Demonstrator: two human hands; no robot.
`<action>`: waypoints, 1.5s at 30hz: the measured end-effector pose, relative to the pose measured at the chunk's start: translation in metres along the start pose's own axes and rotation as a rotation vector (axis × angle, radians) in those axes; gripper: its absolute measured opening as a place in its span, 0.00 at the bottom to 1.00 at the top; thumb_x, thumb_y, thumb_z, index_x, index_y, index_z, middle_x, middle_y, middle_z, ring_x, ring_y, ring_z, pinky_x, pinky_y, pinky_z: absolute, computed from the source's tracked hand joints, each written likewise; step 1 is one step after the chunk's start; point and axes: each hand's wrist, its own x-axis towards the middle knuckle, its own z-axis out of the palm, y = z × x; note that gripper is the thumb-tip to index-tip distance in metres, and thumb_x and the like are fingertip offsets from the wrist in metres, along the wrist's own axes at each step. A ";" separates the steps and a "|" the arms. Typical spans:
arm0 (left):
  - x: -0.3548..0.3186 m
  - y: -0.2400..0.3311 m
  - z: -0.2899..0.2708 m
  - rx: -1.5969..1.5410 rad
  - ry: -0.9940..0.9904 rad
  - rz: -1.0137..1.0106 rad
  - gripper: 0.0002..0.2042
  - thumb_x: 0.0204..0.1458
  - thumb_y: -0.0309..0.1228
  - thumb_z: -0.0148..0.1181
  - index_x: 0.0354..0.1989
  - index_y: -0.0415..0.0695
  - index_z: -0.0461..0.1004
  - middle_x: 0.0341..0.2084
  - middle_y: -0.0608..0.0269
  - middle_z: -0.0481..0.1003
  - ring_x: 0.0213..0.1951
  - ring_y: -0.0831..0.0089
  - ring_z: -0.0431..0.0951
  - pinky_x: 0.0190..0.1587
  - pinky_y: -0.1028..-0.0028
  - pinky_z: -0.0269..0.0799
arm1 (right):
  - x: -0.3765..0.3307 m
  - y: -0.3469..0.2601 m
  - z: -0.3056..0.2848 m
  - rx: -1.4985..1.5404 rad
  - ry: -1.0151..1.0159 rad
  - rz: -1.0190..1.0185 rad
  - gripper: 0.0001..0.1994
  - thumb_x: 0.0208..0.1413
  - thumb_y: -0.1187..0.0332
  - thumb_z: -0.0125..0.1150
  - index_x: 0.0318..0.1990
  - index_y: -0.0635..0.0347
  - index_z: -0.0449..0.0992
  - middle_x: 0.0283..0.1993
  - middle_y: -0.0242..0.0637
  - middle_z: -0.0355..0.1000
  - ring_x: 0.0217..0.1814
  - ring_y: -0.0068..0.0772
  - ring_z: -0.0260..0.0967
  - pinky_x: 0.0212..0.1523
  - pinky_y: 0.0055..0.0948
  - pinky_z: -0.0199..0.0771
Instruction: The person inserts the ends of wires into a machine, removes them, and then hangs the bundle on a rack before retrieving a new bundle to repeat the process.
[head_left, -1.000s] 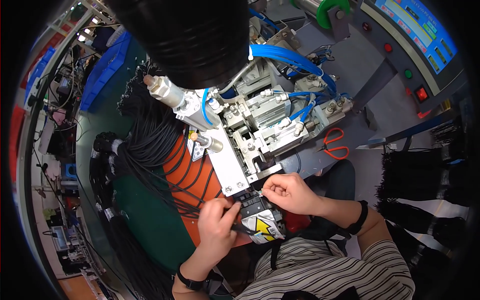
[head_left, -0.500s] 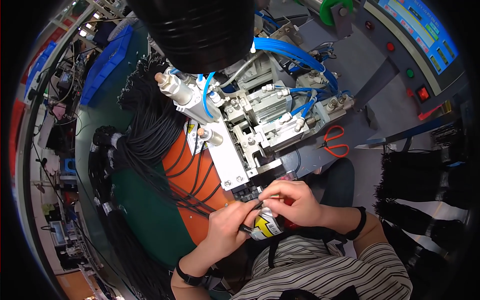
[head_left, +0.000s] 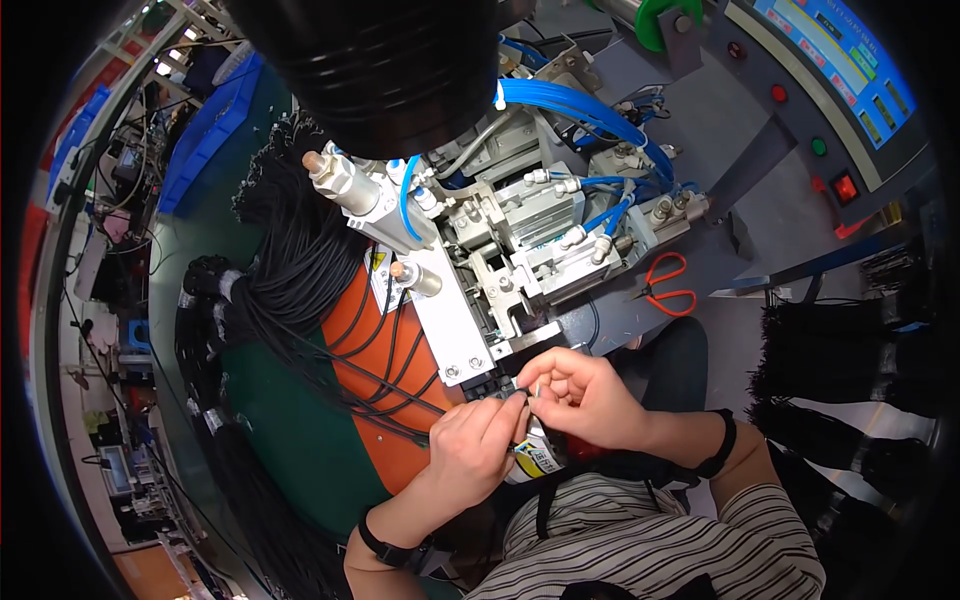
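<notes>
Bare hands [head_left: 468, 445] [head_left: 595, 405] at a slim black cable [head_left: 523, 392], near blocky metal machinery [head_left: 545, 218]

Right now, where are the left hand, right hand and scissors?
Left hand [head_left: 468, 448], head view: back of the hand.
Right hand [head_left: 596, 402], head view: back of the hand.
Scissors [head_left: 652, 290], head view: where the orange handles meet.

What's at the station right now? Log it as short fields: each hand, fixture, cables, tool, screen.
Left hand: left hand pinches what looks like a black cable end
Right hand: right hand beside it, fingers curled; grip too small to tell
Fixture: pneumatic fixture with blue air tubes, beyond the hands
Cables: black cables over green and orange surfaces
Tool: red-handled scissors, right of fixture
Screen: display lit, upper right
</notes>
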 end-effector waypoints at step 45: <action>0.005 -0.003 -0.005 -0.467 0.007 -0.270 0.02 0.55 0.22 0.59 0.34 0.38 0.73 0.22 0.57 0.76 0.22 0.63 0.77 0.25 0.69 0.72 | 0.009 0.007 -0.010 0.042 -0.138 -0.137 0.11 0.65 0.75 0.55 0.50 0.69 0.77 0.46 0.40 0.72 0.39 0.25 0.74 0.35 0.20 0.74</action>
